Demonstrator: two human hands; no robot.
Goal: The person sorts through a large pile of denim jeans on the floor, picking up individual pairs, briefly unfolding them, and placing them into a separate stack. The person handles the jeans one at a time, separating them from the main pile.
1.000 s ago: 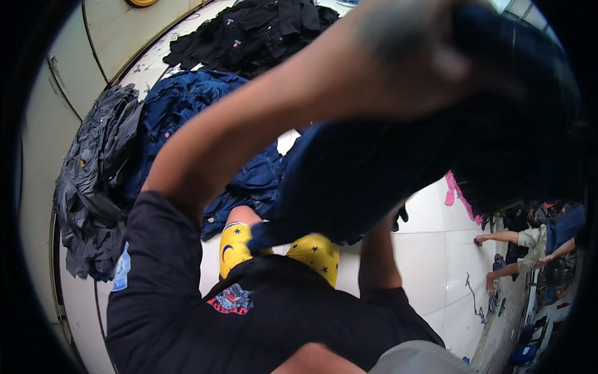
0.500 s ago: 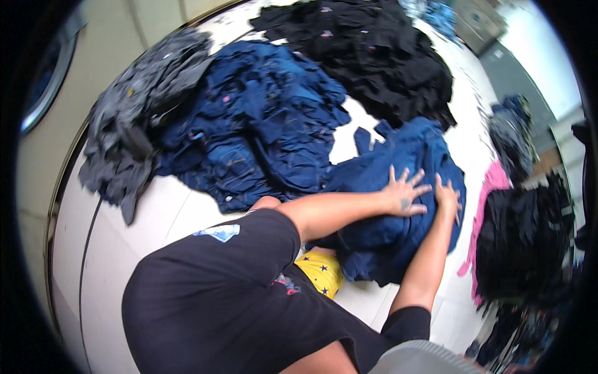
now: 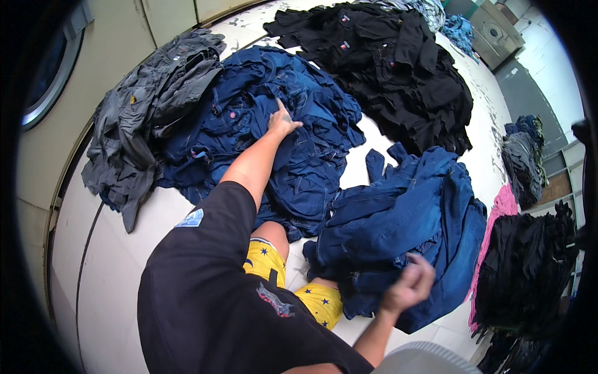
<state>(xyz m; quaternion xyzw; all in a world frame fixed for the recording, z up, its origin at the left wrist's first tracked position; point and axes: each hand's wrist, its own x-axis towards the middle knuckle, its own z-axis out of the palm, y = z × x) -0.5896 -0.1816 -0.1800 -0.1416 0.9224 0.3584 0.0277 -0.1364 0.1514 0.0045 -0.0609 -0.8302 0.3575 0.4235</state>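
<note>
My left hand (image 3: pixel 283 121) lies spread flat on the dark blue clothes pile (image 3: pixel 293 156); my right hand (image 3: pixel 411 283) is closed, gripping the blue garment heap (image 3: pixel 411 212)

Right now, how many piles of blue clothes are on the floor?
2. The big dark blue pile lies under the left hand. A smaller blue pile lies by the right hand. Far bundles at the right edge are too small to tell.
</note>
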